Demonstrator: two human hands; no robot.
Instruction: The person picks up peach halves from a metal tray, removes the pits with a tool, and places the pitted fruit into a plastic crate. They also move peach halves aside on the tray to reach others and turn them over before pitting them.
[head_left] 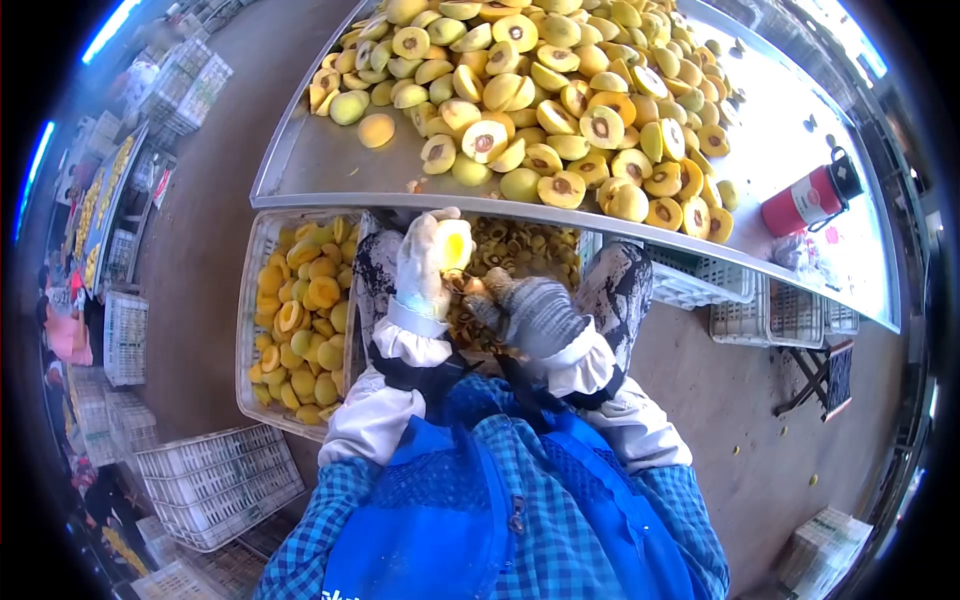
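My left hand (422,262), in a pale glove, grips a yellow peach half (452,244) just below the metal table's front edge (330,200). My right hand (528,312), in a grey knit glove, is closed right beside it, fingers towards the fruit; a small tool may be in it but I cannot make it out. Below both hands sits a crate of peach pits (520,248). A big heap of halved peaches (560,90) with pits showing covers the table above.
A white crate of pitted peach halves (300,320) stands at my left knee. A red flask (808,200) lies on the table's right end. Empty white crates (215,485) are stacked on the floor at left, others (780,315) under the table at right.
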